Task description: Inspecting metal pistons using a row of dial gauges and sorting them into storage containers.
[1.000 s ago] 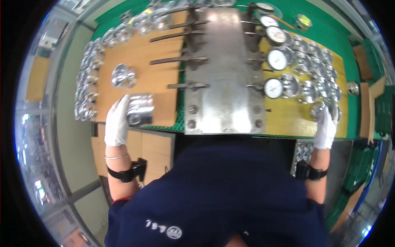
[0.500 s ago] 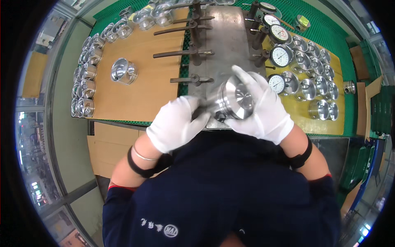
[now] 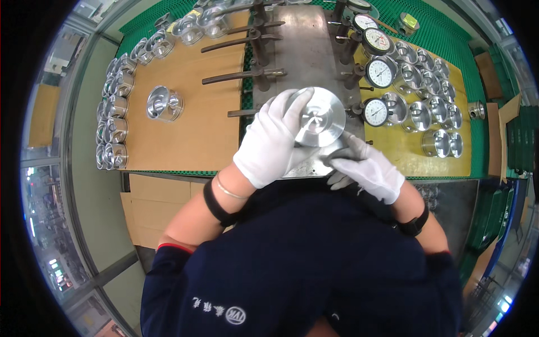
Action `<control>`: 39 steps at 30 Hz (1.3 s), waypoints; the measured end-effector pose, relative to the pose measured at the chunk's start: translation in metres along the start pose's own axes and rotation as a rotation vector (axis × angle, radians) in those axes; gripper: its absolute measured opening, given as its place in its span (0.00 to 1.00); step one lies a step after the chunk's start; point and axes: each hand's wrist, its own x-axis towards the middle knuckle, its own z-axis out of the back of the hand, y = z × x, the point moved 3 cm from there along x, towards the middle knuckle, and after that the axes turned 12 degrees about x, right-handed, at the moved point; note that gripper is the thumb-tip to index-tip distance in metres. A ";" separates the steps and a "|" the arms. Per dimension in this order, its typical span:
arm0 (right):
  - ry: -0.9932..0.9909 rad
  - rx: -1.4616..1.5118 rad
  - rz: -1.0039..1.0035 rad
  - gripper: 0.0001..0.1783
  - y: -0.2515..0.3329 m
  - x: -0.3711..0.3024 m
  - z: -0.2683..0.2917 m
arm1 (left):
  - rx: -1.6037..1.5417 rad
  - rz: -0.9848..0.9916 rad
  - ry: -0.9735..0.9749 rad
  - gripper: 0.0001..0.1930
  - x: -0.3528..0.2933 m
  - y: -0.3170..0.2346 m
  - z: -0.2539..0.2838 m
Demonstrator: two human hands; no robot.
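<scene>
One piston (image 3: 331,121) over the steel plate (image 3: 303,50): the left hand (image 3: 266,143) grips its side, probably sparing the crown (image 3: 317,119); the right hand (image 3: 368,169) curls at the plate's near edge, contents unclear.

plate (image 3: 306,50) central | dial gauges (image 3: 379,73) along its right | pistons (image 3: 165,104) on boards (image 3: 208,132) either side

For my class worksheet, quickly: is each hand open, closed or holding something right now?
Left hand: closed on a shiny round metal part.
Right hand: partly curled near it; whether it grips anything cannot be told.
</scene>
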 end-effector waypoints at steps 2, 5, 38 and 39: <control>0.038 0.177 -0.031 0.49 0.001 -0.005 -0.009 | -0.129 0.059 0.019 0.47 0.006 0.005 -0.008; 0.052 0.334 -0.065 0.52 0.006 0.000 -0.013 | -0.249 0.049 0.004 0.47 0.015 0.011 -0.015; -0.117 0.049 0.269 0.44 0.025 -0.029 0.002 | -1.127 0.528 0.486 0.29 0.011 -0.012 0.016; -0.138 0.396 0.279 0.36 0.032 -0.038 0.006 | -1.030 0.304 0.480 0.29 0.010 -0.019 0.026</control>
